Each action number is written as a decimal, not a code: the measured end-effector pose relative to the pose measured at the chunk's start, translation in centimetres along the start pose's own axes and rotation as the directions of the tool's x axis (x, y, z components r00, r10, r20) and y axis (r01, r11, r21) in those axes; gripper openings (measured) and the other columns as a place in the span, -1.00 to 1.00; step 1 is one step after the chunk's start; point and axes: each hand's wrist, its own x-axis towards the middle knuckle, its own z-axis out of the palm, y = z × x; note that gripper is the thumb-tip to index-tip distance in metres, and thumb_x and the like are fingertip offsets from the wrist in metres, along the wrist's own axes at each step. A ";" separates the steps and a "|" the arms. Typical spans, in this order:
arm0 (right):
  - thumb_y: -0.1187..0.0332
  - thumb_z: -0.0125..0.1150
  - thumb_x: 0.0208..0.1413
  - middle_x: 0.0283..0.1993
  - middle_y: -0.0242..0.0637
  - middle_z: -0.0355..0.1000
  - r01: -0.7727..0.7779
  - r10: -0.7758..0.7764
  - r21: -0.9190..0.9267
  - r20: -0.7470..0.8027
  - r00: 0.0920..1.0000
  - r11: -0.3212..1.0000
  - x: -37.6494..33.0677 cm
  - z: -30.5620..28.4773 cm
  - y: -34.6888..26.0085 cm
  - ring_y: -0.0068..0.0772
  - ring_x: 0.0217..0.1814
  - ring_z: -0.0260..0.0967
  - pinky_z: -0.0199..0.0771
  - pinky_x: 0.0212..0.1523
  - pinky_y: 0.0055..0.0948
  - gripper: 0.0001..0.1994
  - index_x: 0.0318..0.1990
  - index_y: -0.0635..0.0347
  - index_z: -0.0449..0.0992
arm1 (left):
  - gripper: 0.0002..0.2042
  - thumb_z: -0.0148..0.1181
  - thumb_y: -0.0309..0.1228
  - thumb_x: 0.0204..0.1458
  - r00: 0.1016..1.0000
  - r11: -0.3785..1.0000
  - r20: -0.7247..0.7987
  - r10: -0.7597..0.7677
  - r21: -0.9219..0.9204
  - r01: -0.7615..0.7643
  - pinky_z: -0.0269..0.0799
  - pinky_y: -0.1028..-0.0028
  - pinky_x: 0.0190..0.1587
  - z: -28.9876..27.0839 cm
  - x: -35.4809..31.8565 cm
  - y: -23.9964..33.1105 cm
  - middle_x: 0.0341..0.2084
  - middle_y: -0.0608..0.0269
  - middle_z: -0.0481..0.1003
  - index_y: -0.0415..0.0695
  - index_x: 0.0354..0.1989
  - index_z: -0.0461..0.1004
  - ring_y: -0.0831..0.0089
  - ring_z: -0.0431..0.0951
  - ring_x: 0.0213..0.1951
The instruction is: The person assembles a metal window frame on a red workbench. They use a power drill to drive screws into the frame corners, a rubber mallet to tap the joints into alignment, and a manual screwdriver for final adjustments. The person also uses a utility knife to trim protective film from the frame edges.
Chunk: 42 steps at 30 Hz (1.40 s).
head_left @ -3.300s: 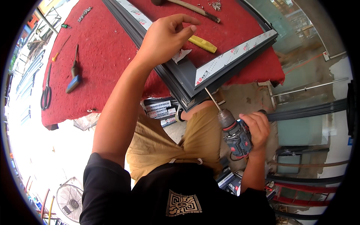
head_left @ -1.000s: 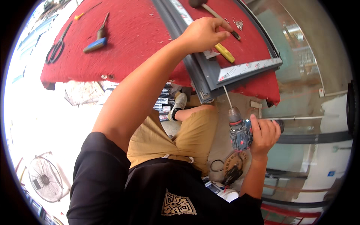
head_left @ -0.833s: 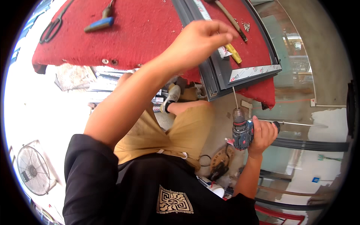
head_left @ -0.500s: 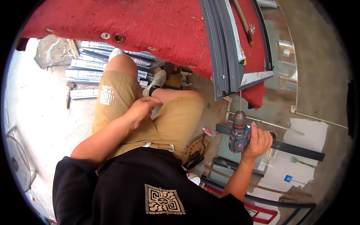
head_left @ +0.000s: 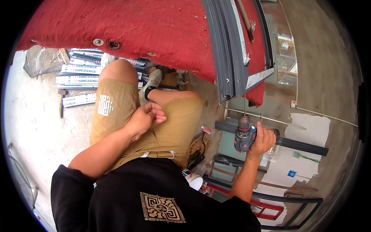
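Note:
My right hand (head_left: 263,142) is wrapped round the grip of a cordless drill (head_left: 243,136), dark with a blue part. Its long thin bit (head_left: 244,104) points away from me and reaches the near edge of a dark grey metal frame (head_left: 228,58). The bit's tip is hidden at that edge, so I cannot tell how deep it sits. The frame lies on a red cloth-covered bench (head_left: 127,23) and overhangs its right part. Over my lap, my left hand (head_left: 143,120) has its fingers curled in; whatever they may hold is hidden.
White-labelled profile strips (head_left: 79,79) lie stacked on the floor at the left, beyond my knee. A wooden-handled tool (head_left: 246,19) rests on the bench. To the right are a dark bar (head_left: 303,147), a red frame (head_left: 270,210) and glass panels. A white bucket (head_left: 194,181) stands beside me.
The whole view has shifted slightly. My left hand has turned, its fingers more curled and nearer my body. The drill keeps its place at the frame's edge.

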 end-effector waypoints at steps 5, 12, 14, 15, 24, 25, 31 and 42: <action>0.29 0.35 0.31 -0.10 -0.35 0.57 -0.019 0.017 0.069 0.042 0.999 0.997 -1.6 -0.3 -0.3 -0.17 0.04 0.55 0.50 0.14 -0.05 -0.68 0.18 0.02 0.75 | -0.77 0.04 -0.30 0.66 1.000 0.998 0.016 0.001 0.068 -0.002 0.70 0.45 -0.03 0.3 -0.4 0.3 -0.04 0.13 0.70 -0.19 0.24 0.46 0.43 0.73 -0.13; 0.27 0.37 0.21 -0.09 -0.36 0.58 -0.125 0.096 0.356 0.096 0.991 0.926 -5.3 -0.9 -6.8 -0.15 0.02 0.56 0.53 0.16 -0.01 -0.65 0.14 -0.04 0.77 | -0.71 0.16 -0.21 0.62 0.996 0.958 0.087 0.006 0.286 -0.031 0.52 0.57 -0.27 0.3 -0.6 0.9 -0.28 0.31 0.69 -0.18 0.06 0.66 0.64 0.60 -0.35; 0.25 0.39 0.17 -0.09 -0.36 0.60 -0.158 0.119 0.454 0.113 0.986 0.877 -5.2 -1.2 -9.6 -0.15 0.01 0.57 0.53 0.16 -0.02 -0.65 0.11 -0.04 0.77 | -0.71 0.17 -0.23 0.62 0.993 0.955 0.102 0.063 0.284 -0.090 0.50 0.57 -0.27 0.5 -0.8 0.8 -0.30 0.36 0.67 -0.19 0.09 0.70 0.66 0.58 -0.36; 0.24 0.41 0.14 -0.09 -0.37 0.60 -0.169 0.125 0.503 0.120 0.985 0.847 -4.9 -1.3 -10.9 -0.15 0.01 0.58 0.53 0.16 -0.02 -0.65 0.10 -0.04 0.77 | -0.71 0.16 -0.25 0.62 0.988 0.955 0.104 0.115 0.261 -0.139 0.50 0.57 -0.26 0.8 -1.0 0.7 -0.30 0.38 0.66 -0.19 0.11 0.71 0.66 0.57 -0.36; 0.24 0.41 0.05 -0.14 -0.29 0.61 -0.261 0.175 0.801 0.196 0.965 0.539 -3.7 -1.3 -16.7 -0.07 -0.05 0.57 0.53 0.05 -0.06 -0.60 0.06 0.10 0.77 | -0.80 0.25 -0.43 0.55 0.921 0.929 0.197 0.337 0.086 -0.359 0.60 0.55 -0.13 4.1 -5.6 2.6 -0.12 0.27 0.75 -0.14 0.25 0.59 0.61 0.63 -0.29; 0.24 0.42 0.04 -0.13 -0.28 0.61 -0.261 0.169 0.817 0.201 0.965 0.514 -3.5 -1.5 -16.7 -0.06 -0.05 0.57 0.53 0.05 -0.06 -0.59 0.07 0.11 0.77 | -0.82 0.27 -0.44 0.54 0.917 0.929 0.200 0.344 0.069 -0.363 0.61 0.55 -0.12 4.3 -5.8 2.5 -0.09 0.23 0.77 -0.13 0.22 0.58 0.61 0.65 -0.28; 0.29 0.48 0.01 -0.13 -0.24 0.61 -0.276 0.184 0.863 0.217 0.959 0.422 -4.2 -1.6 -17.0 -0.02 -0.05 0.57 0.55 0.09 -0.07 -0.59 0.06 0.16 0.76 | -0.88 0.35 -0.53 0.46 0.914 0.919 0.151 0.378 0.064 -0.390 0.66 0.54 -0.10 5.4 -6.8 2.8 -0.06 0.11 0.80 -0.19 0.09 0.65 0.56 0.74 -0.20; 0.44 0.66 0.01 -0.11 -0.20 0.69 -0.442 0.118 0.892 0.451 0.885 -0.093 -6.3 -0.9 -18.1 -0.09 -0.06 0.66 0.64 0.06 -0.18 -0.62 0.01 0.24 0.72 | -0.92 0.45 -0.57 0.36 0.797 0.717 0.312 0.517 0.351 -0.603 0.72 0.49 -0.12 6.5 -8.3 5.6 -0.18 0.18 0.80 -0.30 -0.06 0.76 0.50 0.77 -0.23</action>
